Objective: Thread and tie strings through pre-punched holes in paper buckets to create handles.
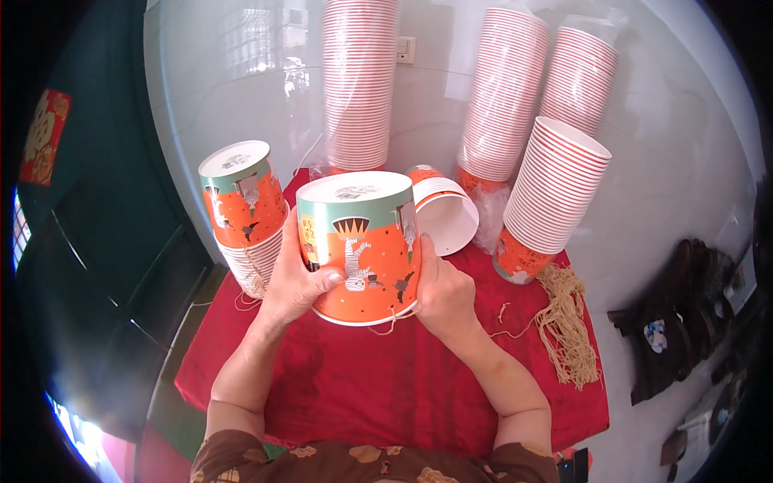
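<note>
Orange paper with a green band and cartoon prints covers the bucket (pixel 361 245) held upside down over the middle of the red cloth (pixel 386 386) that drapes the table; its white base faces up and tilts toward the camera, its wide rim points down at the cloth, so its long axis runs nearly upright. The left hand (pixel 296 278) clasps the bucket's left wall, fingers curled half closed round it and the thumb laid across the print. The right hand (pixel 441 294) presses the right wall near the rim, fingers bent; it seems to pinch a pale string (pixel 392 322) hanging under the rim, though this is too small to be sure. At the cloth's left edge stands a short stack of the same buckets (pixel 245 213), also bottom up. Beyond the held bucket one more bucket (pixel 443 211) lies on its side, white mouth turned toward the person. Near the right edge a leaning stack (pixel 547 193) rests mouth up, and beside it a bundle of pale strings (pixel 568 326) trails toward the front right corner. Three tall stacks (pixel 358 80) rise along the far edge against the white wall. A red sign (pixel 44 137) with gold marks hangs on the dark door at far left.
</note>
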Available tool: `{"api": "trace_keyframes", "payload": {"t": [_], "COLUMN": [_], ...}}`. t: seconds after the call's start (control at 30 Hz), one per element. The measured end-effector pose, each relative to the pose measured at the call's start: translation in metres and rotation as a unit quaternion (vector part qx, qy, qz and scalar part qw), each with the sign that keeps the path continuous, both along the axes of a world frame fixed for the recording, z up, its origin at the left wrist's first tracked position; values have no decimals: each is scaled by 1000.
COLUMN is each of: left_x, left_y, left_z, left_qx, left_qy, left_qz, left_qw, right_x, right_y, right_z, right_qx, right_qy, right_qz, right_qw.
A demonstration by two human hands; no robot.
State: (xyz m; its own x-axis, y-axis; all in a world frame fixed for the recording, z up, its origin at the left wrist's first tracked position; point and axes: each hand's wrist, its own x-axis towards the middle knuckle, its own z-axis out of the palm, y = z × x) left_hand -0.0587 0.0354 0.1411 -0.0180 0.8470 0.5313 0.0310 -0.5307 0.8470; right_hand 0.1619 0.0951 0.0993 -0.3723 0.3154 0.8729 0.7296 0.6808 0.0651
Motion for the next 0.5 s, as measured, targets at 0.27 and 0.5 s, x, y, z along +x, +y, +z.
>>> {"api": "trace_keyframes", "payload": {"t": [0.27,0.5], "left_x": [-8,-33], "left_y": [-5,-51], "left_z": [6,41], "left_qx": [13,81], "left_qy": [-15,-58], "left_qz": [48,112], "left_qw": [999,989], "right_x": [-9,-6], "right_y": [4,37], "right_z": [-4,-46], "right_qx": [-33,-207], "right_qy": [31,-11], "right_qz": [84,199], "right_qw": [995,958]}}
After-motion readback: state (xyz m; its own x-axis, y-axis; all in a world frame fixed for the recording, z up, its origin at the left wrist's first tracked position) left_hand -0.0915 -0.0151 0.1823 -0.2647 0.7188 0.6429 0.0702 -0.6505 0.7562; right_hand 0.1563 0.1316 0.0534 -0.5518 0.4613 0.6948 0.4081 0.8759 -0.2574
